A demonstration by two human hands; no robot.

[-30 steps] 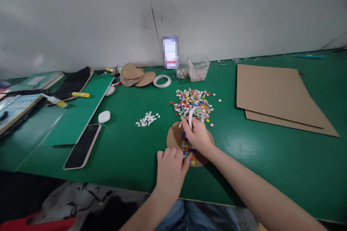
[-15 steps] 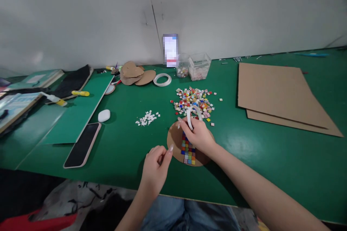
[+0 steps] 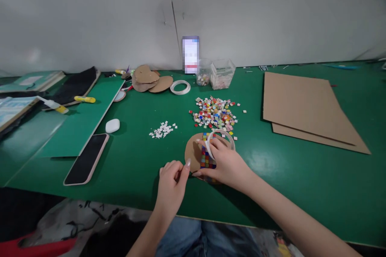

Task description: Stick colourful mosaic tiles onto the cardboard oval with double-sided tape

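A round cardboard piece (image 3: 193,152) lies near the table's front edge, with rows of coloured square tiles (image 3: 206,160) on it. My right hand (image 3: 224,164) is over its right part, fingers wrapped round a white tape roll (image 3: 231,138) that stands tilted above the tiles; thumb and index finger are spread apart. My left hand (image 3: 173,180) is at the left edge of the cardboard, its fingers curled and thumb against the index finger; what it pinches, if anything, is too small to make out.
Loose coloured tiles (image 3: 215,110) lie behind the disc, white chips (image 3: 163,129) to its left. Farther back are clear containers (image 3: 222,74), another tape roll (image 3: 180,87) and cardboard shapes (image 3: 161,84). Cardboard sheets (image 3: 301,108) lie right; a phone (image 3: 87,160) and white case (image 3: 112,125) left.
My right hand has moved down toward me with the tape roll, its thumb now lower and apart from the index finger. The upper tiles show now. The view has shifted slightly.
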